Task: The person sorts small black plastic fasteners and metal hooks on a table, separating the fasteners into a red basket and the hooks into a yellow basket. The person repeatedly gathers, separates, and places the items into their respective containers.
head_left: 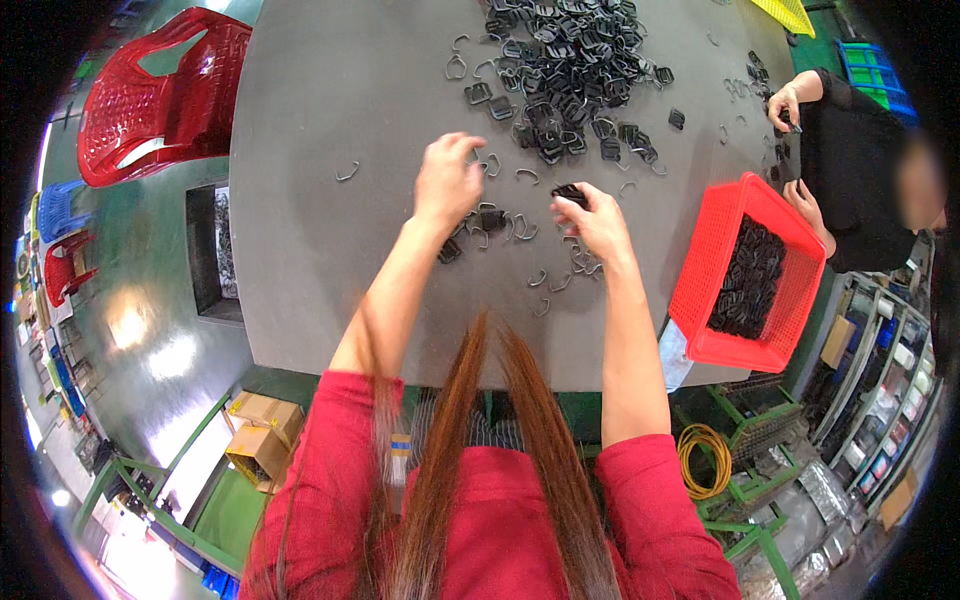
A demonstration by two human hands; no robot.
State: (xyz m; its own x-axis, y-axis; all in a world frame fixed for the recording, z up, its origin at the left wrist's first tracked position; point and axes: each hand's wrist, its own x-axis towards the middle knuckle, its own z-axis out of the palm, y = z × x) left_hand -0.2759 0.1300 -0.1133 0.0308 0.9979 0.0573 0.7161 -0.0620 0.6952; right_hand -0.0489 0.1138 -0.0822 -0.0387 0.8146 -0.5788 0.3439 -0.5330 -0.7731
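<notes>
1. Right hand point(598, 222): fingertips pinch a small black plastic buckle point(571, 193), long axis roughly level, pointing left, held above the grey tabletop point(330, 110).
2. Left hand point(447, 180): fingers curled down over loose bent grey wire clips point(488, 222); grip unclear.

The table point(330, 120) was plain grey. The heap of clips point(565, 70) at the upper centre was black, the loose wire hooks point(545, 278) silver-grey. At right, the basket point(710, 250) was bright red. The chair point(160, 95) at upper left was red, the floor point(130, 270) glossy green.
</notes>
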